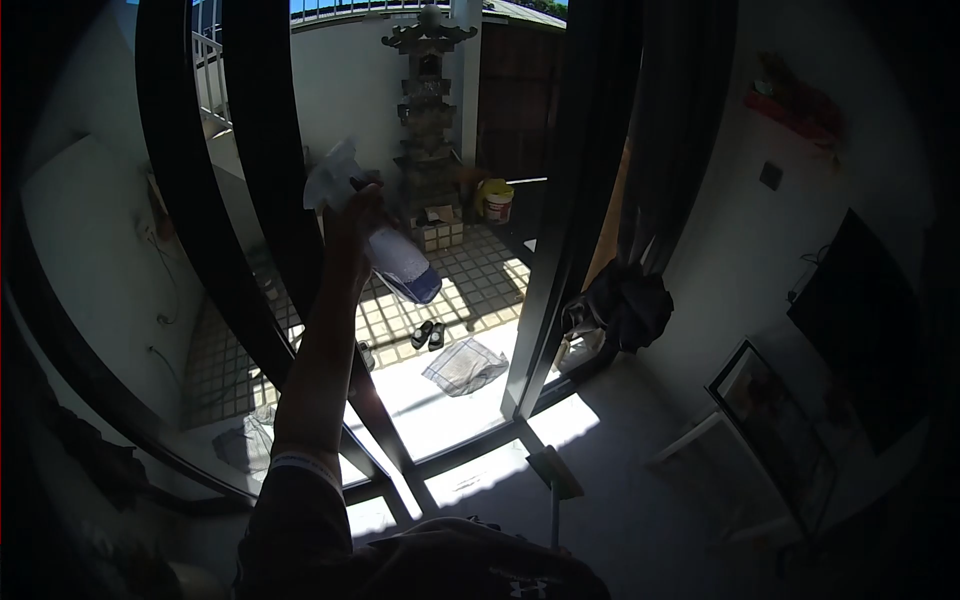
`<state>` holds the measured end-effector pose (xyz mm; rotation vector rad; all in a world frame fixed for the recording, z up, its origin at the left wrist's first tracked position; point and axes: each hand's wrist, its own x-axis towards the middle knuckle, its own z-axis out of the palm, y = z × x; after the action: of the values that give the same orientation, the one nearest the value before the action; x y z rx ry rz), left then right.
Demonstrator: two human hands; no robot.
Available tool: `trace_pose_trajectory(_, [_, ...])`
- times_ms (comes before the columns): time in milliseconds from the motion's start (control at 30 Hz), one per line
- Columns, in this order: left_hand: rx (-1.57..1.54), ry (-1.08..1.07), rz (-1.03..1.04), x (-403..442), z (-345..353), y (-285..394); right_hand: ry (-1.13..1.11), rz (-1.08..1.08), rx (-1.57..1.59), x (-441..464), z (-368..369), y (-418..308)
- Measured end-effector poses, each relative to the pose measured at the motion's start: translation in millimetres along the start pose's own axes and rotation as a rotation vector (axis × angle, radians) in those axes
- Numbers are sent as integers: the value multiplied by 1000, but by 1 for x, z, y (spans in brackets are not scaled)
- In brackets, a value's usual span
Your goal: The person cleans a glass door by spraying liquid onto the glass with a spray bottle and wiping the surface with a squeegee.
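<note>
My left hand [356, 210] is raised in front of a dark-framed glass door and closed around a spray bottle [402, 262]. The bottle is tilted, with its pale trigger head [335, 175] up to the left and bluish liquid at its base. Low in the view, a squeegee [555, 473] with a flat, wide head and a thin handle points up from beside my body. Only a sliver of my right hand [566, 551] shows at the handle's lower end, apparently gripping it; its fingers are mostly hidden.
Dark door frames [560, 200] stand on both sides. Outside are a stone lantern tower [430, 120], a bucket [497, 205], black shoes [428, 335] and a cloth [466, 367]. Dark fabric [620, 305] hangs at the right frame. A framed picture [770, 430] leans at the right.
</note>
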<state>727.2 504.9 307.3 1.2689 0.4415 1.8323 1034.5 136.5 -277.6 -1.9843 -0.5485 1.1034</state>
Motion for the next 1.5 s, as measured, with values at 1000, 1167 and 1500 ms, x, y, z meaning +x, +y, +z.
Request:
trace_pose_trajectory(1000, [450,384,-365,-291,-79,-107,-1134,-69,490,31,-73,-301])
trace_pose_trajectory(1167, [400,528,-427,-345,-89,-94,-883,-477,425,-15,-39,-407])
trace_pose_trajectory(1500, [821,377,-392,-410,-196,-114,-546,-1114,468,-51,23,-556])
